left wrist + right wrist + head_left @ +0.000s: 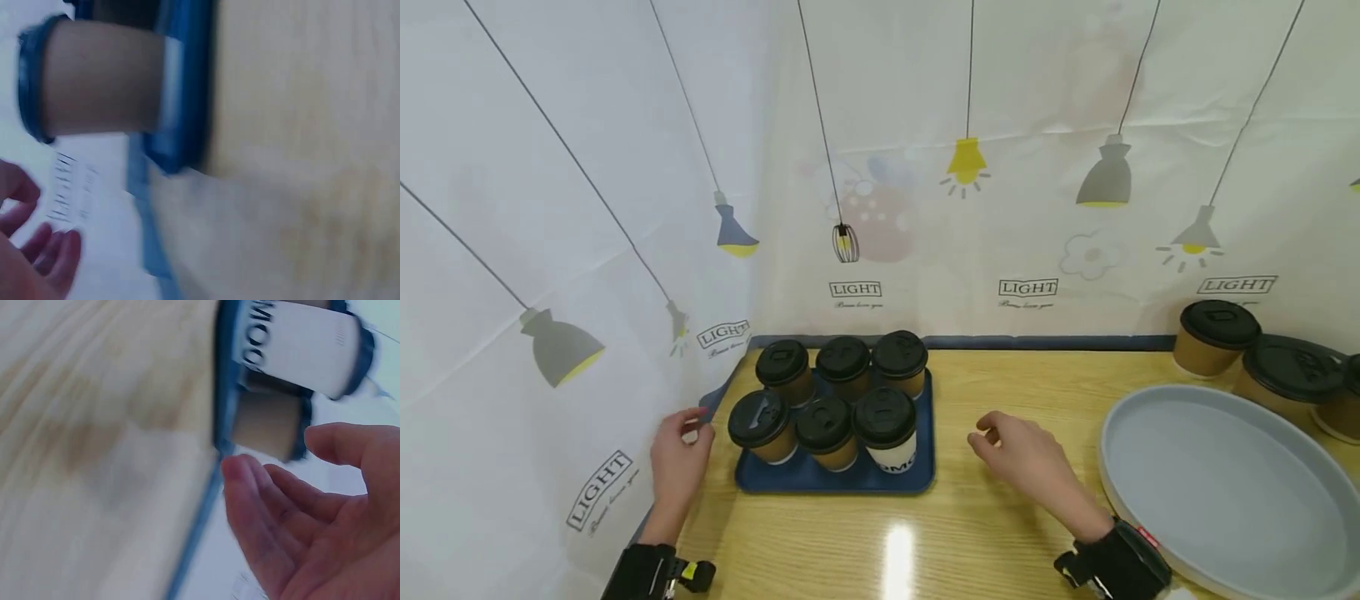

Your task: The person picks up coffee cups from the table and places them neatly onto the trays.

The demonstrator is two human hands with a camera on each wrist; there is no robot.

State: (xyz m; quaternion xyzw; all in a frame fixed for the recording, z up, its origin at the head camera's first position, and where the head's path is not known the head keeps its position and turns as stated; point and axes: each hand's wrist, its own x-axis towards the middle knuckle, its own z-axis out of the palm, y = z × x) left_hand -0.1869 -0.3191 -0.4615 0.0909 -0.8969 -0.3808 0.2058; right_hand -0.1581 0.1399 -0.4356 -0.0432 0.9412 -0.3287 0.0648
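Observation:
Several lidded paper coffee cups stand upright in two rows on a blue tray (835,485) in the head view. Most are brown with black lids, while the front right cup (891,433) is white with dark lettering. Left of the tray my left hand (681,454) hovers apart from it, fingers loosely bent around nothing. Its wrist view shows a brown cup (103,78) at the tray's edge. On the other side, my right hand (1026,458) is held over the table, thumb and fingers parted, holding nothing. The right wrist view has the white cup (306,347) beyond the fingertips.
A large round grey tray (1225,492) lies at the right. Behind it stand more lidded cups, one brown cup (1213,337) nearest the wall. A printed sheet (955,67) with lamp drawings covers the back and left sides of the wooden table (820,542).

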